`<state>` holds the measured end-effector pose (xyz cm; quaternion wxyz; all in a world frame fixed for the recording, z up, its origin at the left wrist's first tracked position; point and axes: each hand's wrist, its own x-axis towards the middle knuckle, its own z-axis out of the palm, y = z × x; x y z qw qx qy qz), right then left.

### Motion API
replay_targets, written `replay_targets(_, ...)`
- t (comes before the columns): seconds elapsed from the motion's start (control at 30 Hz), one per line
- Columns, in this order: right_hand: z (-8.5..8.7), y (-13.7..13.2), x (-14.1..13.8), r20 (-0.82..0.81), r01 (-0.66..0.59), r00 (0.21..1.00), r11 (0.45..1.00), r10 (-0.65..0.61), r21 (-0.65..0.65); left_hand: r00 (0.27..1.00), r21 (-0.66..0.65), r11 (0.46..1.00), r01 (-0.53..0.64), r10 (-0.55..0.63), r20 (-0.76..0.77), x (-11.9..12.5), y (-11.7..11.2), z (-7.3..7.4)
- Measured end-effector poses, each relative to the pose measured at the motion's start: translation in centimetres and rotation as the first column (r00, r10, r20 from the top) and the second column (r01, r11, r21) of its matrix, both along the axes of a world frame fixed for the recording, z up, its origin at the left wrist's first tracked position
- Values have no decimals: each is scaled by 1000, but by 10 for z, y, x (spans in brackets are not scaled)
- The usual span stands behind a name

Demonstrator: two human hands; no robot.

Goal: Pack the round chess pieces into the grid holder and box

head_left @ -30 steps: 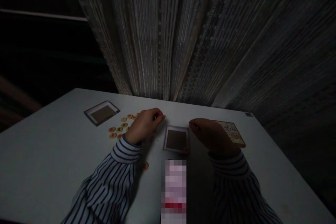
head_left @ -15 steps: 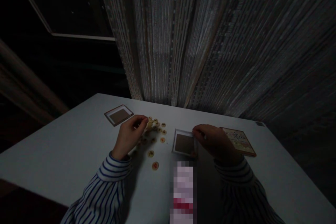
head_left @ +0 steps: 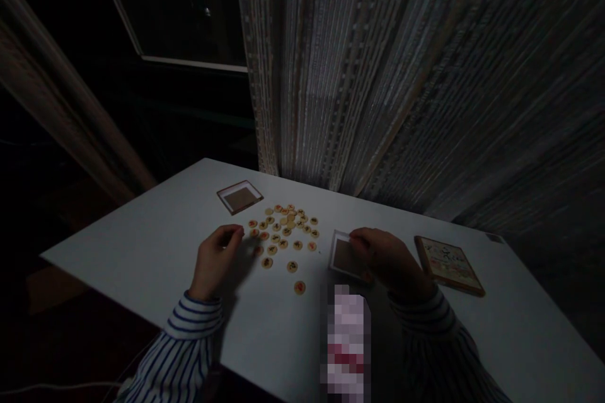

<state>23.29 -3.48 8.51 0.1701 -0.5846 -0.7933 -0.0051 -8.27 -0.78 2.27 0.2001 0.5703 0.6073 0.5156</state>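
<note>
Round wooden Chinese chess pieces point(head_left: 287, 231), marked in red and black, lie loosely grouped in the middle of the white table. Just left of them is my left hand point(head_left: 215, 261), thumb and fingers closed together; I cannot make out anything in them. My right hand point(head_left: 392, 261) is over a shallow open box tray point(head_left: 341, 272), its fingertips pinched near the far edge. Whatever they may hold is hidden. A piece point(head_left: 367, 277) shows at the tray's near right corner, partly in shadow.
Another shallow open tray point(head_left: 240, 209) lies at the back left of the white table point(head_left: 123, 239). To the right rests a flat lid point(head_left: 449, 266) with printed characters. A string curtain point(head_left: 331, 75) hangs behind the table. The room is dim.
My view has turned left. My left hand has drawn back from the pieces, leftward and nearer. My right hand has shifted left over the tray.
</note>
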Motion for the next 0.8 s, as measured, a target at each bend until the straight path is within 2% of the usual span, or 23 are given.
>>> replay_targets(0.17, -1, 4, -14, 54, -59, 997, 998, 60, -31, 983, -38, 997, 63, -68, -168, -3, -6, -7)
replay_targets(0.33, -2, 8, -28, 88, -110, 990, 993, 112, -34, 971, -27, 993, 118, -121, -205, -5, -8, -15)
replay_targets(0.57, -4, 17, -54, 103, -162, 979, 980, 174, -118, 955, -36, 986, 160, -164, -249, -13, -8, -23)
replay_targets(0.8, -7, 29, -87, 131, -246, 952, 944, 278, -217, 899, -31, 968, 248, -242, -365, -17, -4, -36)
